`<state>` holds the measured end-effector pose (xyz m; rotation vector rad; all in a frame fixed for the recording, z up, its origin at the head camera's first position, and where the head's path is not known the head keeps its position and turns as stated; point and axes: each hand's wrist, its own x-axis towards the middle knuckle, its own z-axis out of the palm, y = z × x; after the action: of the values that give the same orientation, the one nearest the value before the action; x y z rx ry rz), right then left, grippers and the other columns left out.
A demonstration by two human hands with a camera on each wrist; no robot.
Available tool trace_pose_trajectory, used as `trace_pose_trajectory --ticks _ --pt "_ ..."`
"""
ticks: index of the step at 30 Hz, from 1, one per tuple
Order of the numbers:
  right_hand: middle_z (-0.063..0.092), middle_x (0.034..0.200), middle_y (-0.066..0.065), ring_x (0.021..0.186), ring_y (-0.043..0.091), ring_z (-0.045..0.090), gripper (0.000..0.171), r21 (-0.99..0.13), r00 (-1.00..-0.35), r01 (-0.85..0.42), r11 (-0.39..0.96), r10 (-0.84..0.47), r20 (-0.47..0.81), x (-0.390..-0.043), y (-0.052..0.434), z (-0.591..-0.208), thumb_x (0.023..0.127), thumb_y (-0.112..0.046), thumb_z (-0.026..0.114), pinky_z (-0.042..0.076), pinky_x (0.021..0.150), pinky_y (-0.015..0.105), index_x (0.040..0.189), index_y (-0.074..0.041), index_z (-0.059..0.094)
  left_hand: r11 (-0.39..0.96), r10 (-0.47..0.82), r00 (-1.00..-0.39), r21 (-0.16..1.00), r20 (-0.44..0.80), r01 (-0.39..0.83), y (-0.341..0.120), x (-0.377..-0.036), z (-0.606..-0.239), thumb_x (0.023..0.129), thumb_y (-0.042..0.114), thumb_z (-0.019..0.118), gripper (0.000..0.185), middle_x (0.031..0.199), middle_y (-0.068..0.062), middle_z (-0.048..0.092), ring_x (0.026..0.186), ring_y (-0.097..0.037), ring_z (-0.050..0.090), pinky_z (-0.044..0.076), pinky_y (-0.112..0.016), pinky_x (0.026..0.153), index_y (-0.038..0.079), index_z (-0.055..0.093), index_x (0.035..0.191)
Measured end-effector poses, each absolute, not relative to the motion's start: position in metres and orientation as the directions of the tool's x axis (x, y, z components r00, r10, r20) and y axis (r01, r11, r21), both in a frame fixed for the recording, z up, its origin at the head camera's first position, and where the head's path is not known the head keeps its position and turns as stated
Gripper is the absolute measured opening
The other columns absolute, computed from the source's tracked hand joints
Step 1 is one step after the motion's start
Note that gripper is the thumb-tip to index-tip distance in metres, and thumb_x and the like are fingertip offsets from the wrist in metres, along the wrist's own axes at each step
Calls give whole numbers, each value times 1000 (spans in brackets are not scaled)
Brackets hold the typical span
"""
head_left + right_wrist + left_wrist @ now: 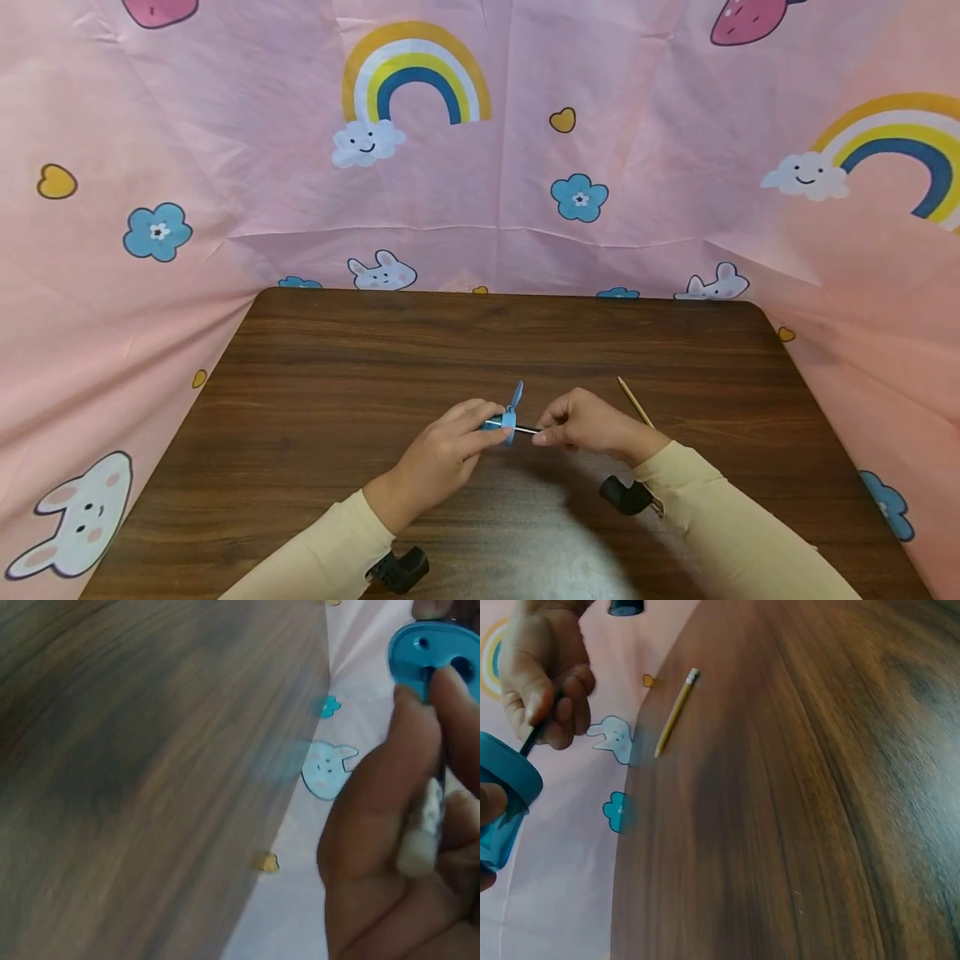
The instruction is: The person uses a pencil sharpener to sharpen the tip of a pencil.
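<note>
- The blue pencil sharpener (509, 427) is held over the table (337, 350), between its left and right edges and well short of the far edge; its raised lid (518, 394) points up.
- It looks like light, stiff plastic with a see-through body, probably smooth enough to slip if held loosely, and likely to crack if squeezed very hard.
- The best hold seems to be round the sides of the body, clear of the lid, whose thin hinge looks like the weakest part. The left hand (450, 446) grips it there, fingers and thumb on opposite sides.
- The right hand (581, 421) pinches a slim black pencil (527, 430) between thumb and fingers close to the sharpener's face, with the white eraser end (420, 851) jutting back past the pinch. The pencil's front end is hidden at the sharpener.
- That pencil should be light and rigid, its point brittle under sideways load; a straight, in-line pinch on the shaft suits it.
- A yellow pencil (676, 712) lies on the table under the right forearm, nearer the right edge than the sharpener, its point towards the far edge, touched by neither hand as far as shows.
</note>
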<state>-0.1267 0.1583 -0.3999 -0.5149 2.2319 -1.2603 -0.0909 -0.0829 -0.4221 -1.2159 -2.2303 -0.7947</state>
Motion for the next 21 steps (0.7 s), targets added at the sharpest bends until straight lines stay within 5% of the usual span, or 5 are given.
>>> trace_pose_trajectory --ticks 5,9,16,21 --pt "65 85 1 73 9 57 27 -682 -864 -290 671 -491 -115 -119 153 -400 88 -23 72 50 63 27 107 -4 72 478 539 -602 374 589 795 -81 -92 -421 75 -9 77 36 117 -9 66 113 -25 59 54 -28 90 5 74 108" --pt "64 106 3 94 17 62 49 -423 -865 -496 759 -477 157 -106 149 -402 82 -30 78 55 74 35 124 -8 66 516 493 -683 452 539 728 -83 -93 -419 76 -7 77 37 119 -8 66 116 -25 59 55 -31 89 6 74 110" --pt "63 104 9 93 23 62 49 -91 -582 -716 692 -521 624 -104 151 -420 71 -19 86 56 77 35 116 -6 69 531 429 -771 559 470 637 -88 -93 -413 77 -8 75 38 122 -8 65 116 -25 59 55 -33 88 7 74 111" --pt "65 94 7 84 21 63 18 47 -418 -775 630 -567 710 -107 151 -431 96 -16 61 56 77 34 103 -3 71 533 420 -828 638 371 556 -88 -93 -408 79 -4 75 39 126 -8 63 109 -23 62 56 -27 77 9 72 116"
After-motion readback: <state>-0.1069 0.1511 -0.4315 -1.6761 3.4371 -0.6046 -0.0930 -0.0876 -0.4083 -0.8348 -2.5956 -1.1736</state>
